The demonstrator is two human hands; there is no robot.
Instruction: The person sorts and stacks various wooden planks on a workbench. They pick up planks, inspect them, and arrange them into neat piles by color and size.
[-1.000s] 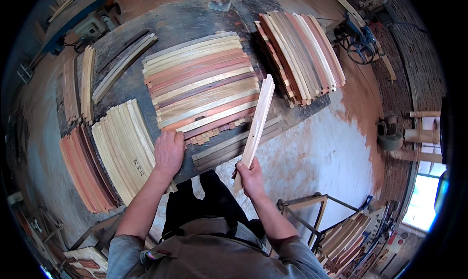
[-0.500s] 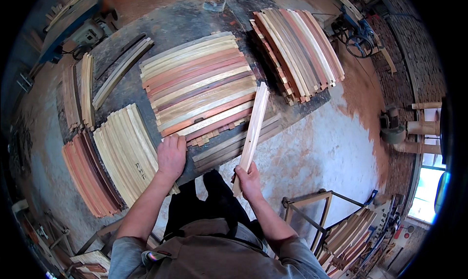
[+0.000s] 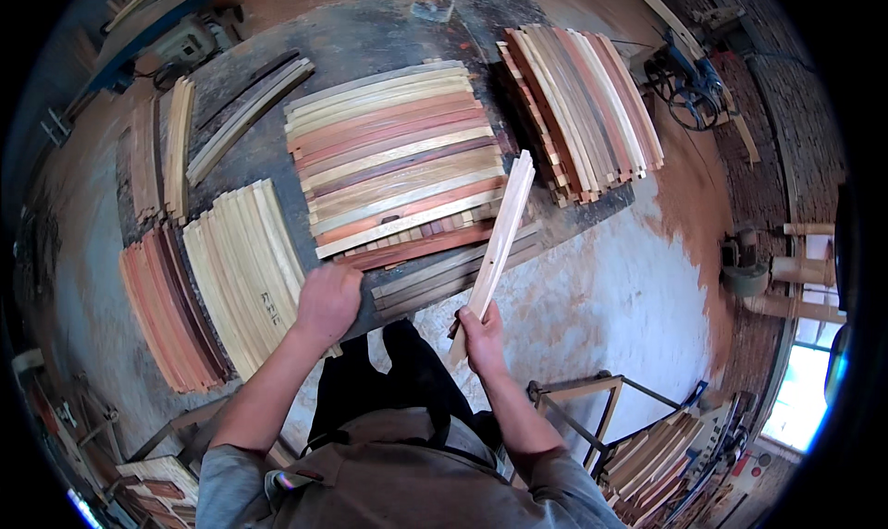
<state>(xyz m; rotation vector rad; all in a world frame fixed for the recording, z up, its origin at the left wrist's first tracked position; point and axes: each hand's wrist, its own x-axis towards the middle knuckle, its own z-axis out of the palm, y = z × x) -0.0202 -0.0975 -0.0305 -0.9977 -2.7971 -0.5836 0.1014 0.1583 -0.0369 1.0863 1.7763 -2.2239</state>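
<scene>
My right hand (image 3: 482,337) is closed around the lower end of a pale wooden strip (image 3: 504,228), which slants up and away over the table's near edge. My left hand (image 3: 330,298) is closed at the left end of a dark red wooden strip (image 3: 416,244); its fingertips are partly hidden. That red strip lies along the near side of the middle stack of wooden strips (image 3: 398,150), slightly tilted from the rows. The stack mixes cream, pink and brown strips, with the ends of lower pieces showing along its near side.
Another tall stack of strips (image 3: 583,108) stands at the right. Pale strips (image 3: 245,270) and reddish strips (image 3: 166,312) lie at the left. Grey-brown strips (image 3: 444,275) lie along the near edge. A metal-framed rack (image 3: 601,418) stands at the lower right, near my right elbow.
A red strip has come away from the near side of the middle stack, toward me, at my left hand. My right hand still holds the pale strip; the view has shifted slightly.
</scene>
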